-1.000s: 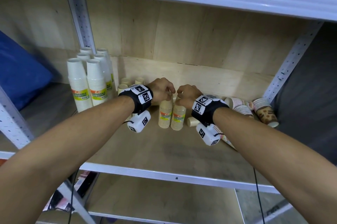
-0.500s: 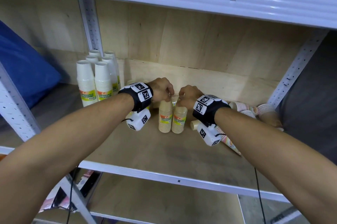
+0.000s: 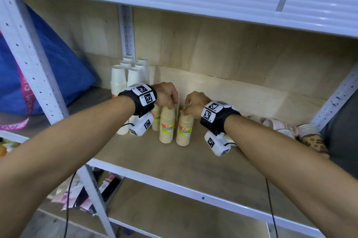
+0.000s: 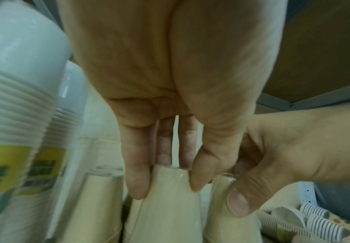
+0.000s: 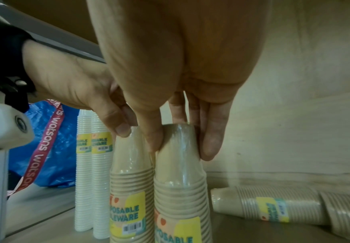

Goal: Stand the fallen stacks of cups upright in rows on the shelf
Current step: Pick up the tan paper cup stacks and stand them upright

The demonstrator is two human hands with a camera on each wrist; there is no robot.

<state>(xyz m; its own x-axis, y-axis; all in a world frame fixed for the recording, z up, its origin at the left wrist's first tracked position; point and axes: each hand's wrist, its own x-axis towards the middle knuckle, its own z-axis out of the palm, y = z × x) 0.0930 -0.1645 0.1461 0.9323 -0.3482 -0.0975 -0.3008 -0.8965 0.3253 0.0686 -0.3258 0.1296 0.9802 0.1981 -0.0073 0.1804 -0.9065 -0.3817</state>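
The shelf [image 3: 193,162] carries everything here, and I place the rest from the pair of upright tan cup stacks [image 3: 175,127] standing side by side, touching, near its middle. To the left of that pair, toward the back corner, the white cup stacks [image 3: 127,76] stand upright in a tight cluster. Further left, past the shelf post, sits a blue bag [image 3: 58,74]. To the right of the pair, striped and patterned cup stacks [image 3: 294,131] lie fallen on their sides. In the right wrist view a fallen tan stack [image 5: 269,207] lies on the board just right of the pair.

My left hand [image 3: 166,94] comes down from above on the left tan stack [image 3: 167,125], fingers and thumb curled round its top. My right hand [image 3: 193,104] pinches the top of the right tan stack [image 3: 185,131] the same way, thumb on one side, fingers on the other.
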